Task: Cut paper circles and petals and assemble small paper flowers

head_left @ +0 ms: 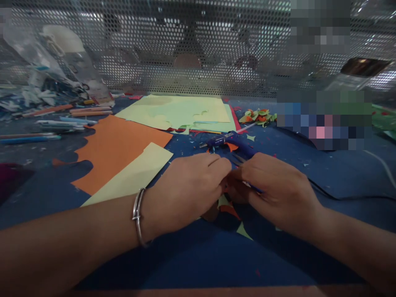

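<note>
My left hand (188, 192) is closed, its fingertips pinched together near the middle of the table. Against it my right hand (280, 187) is closed too, and the fingers of both hands meet. What they hold is mostly hidden; a small bit of orange shows between the fingertips. A blue glue gun (221, 140) lies just beyond the hands, its handle running behind my right hand. A dark pointed metal tip (238, 159) shows by my right fingers. Under the hands lie an orange paper scrap (229, 209) and a pale green paper scrap (244, 231).
Orange paper (108, 152) with scalloped cuts and a pale yellow strip (133, 175) lie left. Paper sheets (185, 108) are stacked behind. Pencils (91, 111), pens and a bottle (83, 70) stand or lie far left. Paper curls (258, 117) and a black cable (340, 199) are right.
</note>
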`<move>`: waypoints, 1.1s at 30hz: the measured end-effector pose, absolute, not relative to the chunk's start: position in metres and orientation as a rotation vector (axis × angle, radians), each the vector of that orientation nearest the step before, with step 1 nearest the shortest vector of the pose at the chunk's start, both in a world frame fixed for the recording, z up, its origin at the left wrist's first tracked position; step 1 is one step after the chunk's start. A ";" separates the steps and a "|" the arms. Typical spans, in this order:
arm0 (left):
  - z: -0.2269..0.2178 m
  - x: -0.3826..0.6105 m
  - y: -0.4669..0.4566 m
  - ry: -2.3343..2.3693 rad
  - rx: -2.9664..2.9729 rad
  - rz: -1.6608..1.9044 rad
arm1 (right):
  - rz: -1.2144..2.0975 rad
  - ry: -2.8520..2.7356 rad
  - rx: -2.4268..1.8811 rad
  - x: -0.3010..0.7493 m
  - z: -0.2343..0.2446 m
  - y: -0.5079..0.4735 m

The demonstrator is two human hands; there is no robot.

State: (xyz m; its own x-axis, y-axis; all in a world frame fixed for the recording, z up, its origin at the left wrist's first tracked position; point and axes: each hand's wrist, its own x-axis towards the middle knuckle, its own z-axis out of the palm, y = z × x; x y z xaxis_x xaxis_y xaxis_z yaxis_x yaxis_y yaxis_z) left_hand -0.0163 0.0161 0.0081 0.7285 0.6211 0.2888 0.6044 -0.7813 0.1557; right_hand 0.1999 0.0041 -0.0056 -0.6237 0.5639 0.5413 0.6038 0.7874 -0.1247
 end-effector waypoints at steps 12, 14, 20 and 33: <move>0.004 -0.016 0.015 0.942 2.727 0.658 | -0.086 -2.454 -0.832 0.204 -0.004 -0.002; 0.005 -0.015 0.014 0.935 2.697 0.658 | -0.067 -2.469 -0.832 0.204 -0.004 -0.003; 0.004 -0.014 0.013 0.929 2.702 0.670 | 0.003 -2.481 -0.835 0.203 -0.006 -0.003; 0.005 -0.013 0.014 0.988 2.649 0.711 | 0.068 -2.450 -0.868 0.204 -0.006 0.000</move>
